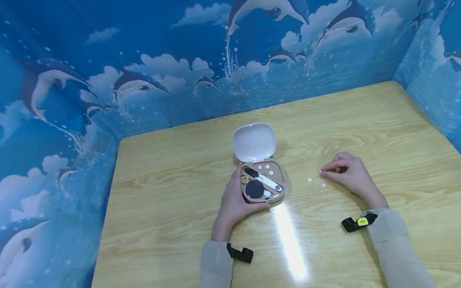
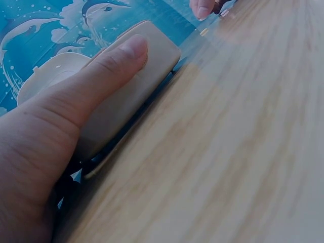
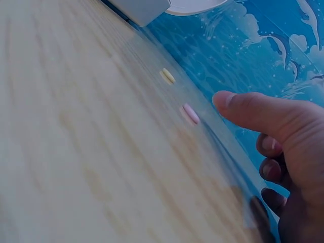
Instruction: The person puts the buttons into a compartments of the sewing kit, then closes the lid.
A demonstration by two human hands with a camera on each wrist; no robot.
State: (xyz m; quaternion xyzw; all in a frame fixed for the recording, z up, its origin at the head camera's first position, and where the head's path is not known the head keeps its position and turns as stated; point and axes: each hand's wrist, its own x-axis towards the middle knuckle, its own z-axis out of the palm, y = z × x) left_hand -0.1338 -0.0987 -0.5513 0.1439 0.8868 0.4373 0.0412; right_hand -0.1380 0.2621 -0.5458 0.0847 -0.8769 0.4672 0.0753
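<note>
In the head view, the left hand (image 1: pixel 236 200) held the case (image 1: pixel 276 171) at its near left corner, fingers along the left side and thumb across the near side, spread as wide as that corner. The case sat on the table (image 1: pixel 176 260), its white lid (image 1: pixel 254 142) raised at the far side. Inside lay a black round piece (image 1: pixel 254 189) on the left, a black-and-white tool (image 1: pixel 269 182) set diagonally, a ring (image 1: pixel 244 180) at the left edge, and 3 small buttons (image 1: pixel 271 172) at the far right. To the right of the case, the right hand (image 1: pixel 352 177) had thumb and index finger pinched together on 1 pale disc (image 1: pixel 321 171), right at their tips. Just near of that grip lay a pink disc (image 1: pixel 324 185); a yellow disc (image 1: pixel 310 179) lay to the left, between grip and case. Both were loose.

In the left wrist view, the thumb pressed flat on the case's near wall; the other fingers were hidden. The right hand's fingertips showed beyond, to the right.

In the right wrist view, the thumb reached left with other fingers curled below it. The pink disc lay near the thumb tip, not touching; the yellow disc lay farther left. Whatever the thumb pinched was hidden here.
</note>
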